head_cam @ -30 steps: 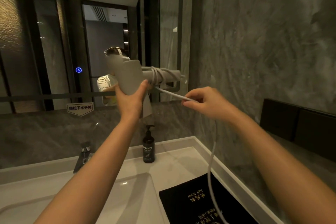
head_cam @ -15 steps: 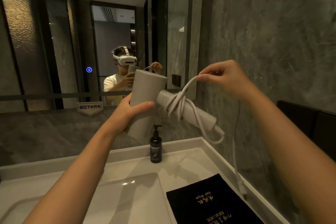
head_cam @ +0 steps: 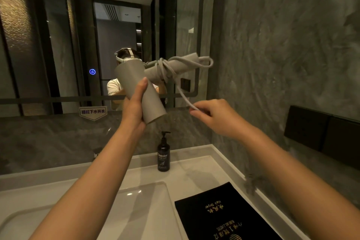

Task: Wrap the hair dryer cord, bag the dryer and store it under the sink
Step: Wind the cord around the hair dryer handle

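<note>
My left hand grips the barrel of a grey hair dryer, held up in front of the mirror. Its handle points right and slightly up, with several turns of the pale cord wound around it. A loop of cord sticks out past the handle's end. From the coil the cord runs down and right to my right hand, which pinches it below the handle. A black dryer bag with gold lettering lies flat on the counter at the lower right.
A dark pump bottle stands at the back of the white counter. The sink basin lies lower left. A stone wall with a black panel is close on the right. A mirror fills the back wall.
My right hand dropped from above the handle to below it, carrying the cord around. The dryer's handle swung from pointing down-right to pointing up-right. The cord's loose tail is out of sight.
</note>
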Available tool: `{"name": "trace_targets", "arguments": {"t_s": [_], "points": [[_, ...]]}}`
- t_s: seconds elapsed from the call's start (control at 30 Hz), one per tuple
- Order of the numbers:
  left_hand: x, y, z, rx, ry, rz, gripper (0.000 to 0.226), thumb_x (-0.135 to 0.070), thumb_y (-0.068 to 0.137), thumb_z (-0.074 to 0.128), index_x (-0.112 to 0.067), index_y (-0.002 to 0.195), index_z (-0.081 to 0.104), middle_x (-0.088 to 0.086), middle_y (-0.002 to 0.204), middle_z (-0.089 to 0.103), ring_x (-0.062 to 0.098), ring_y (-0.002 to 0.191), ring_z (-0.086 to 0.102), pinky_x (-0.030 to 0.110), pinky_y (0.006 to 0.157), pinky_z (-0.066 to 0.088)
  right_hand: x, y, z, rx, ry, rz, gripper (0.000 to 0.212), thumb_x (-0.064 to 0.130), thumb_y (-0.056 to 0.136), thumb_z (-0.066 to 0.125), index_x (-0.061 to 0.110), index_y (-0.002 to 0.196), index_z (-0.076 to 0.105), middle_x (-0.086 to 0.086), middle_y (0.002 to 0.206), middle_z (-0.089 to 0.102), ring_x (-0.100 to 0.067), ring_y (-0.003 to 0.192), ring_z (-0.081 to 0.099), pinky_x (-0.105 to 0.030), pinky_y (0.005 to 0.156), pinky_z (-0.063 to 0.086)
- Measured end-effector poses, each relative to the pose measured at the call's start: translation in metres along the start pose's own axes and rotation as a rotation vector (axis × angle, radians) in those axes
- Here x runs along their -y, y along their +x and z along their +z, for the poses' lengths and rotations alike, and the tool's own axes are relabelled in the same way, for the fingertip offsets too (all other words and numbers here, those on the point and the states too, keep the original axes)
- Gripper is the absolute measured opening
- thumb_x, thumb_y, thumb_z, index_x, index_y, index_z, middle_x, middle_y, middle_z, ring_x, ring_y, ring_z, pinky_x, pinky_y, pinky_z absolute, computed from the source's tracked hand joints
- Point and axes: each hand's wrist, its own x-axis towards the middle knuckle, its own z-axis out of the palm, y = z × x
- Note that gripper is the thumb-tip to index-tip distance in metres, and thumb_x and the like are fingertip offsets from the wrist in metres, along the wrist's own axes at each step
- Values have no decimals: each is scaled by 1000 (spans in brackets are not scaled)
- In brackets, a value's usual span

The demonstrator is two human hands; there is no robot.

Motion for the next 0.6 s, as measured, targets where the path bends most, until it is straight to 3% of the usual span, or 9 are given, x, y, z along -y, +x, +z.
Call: {"name": "trace_targets", "arguments": {"t_s": [0.13,0.3,0.47,0.6], "points": [[1,6,-20,-86,421,159,62,-40,75,74,-19,126,45,11,116,60,22,95,63,38,71,54,-2,-3,-17,-52,-68,-59,16,33,92,55,23,92,68,3,74,65,-14,68,61,-32,60,45],[4,-3,-28,99,753,260,52,-27,74,79,-21,115,48,-2,95,58,12,83,59,25,63,50,-12,5,-41,-160,-34,-107,14,30,86,64,22,91,73,9,82,70,0,77,63,-17,68,48],[-1,-11,-31,416,863,118,60,-49,53,76,-32,105,51,2,100,61,16,85,64,18,59,50,-24,13,-43,-177,178,-88,8,21,82,69,25,88,72,11,82,70,1,79,65,-13,73,50],[5,-17,-23,517,739,0,72,-54,40,78,-30,103,52,4,94,64,8,71,68,21,57,54,-24,13,-26,-255,437,-55,11,16,82,68,26,78,72,16,69,70,-2,71,63,-12,68,48]]}}
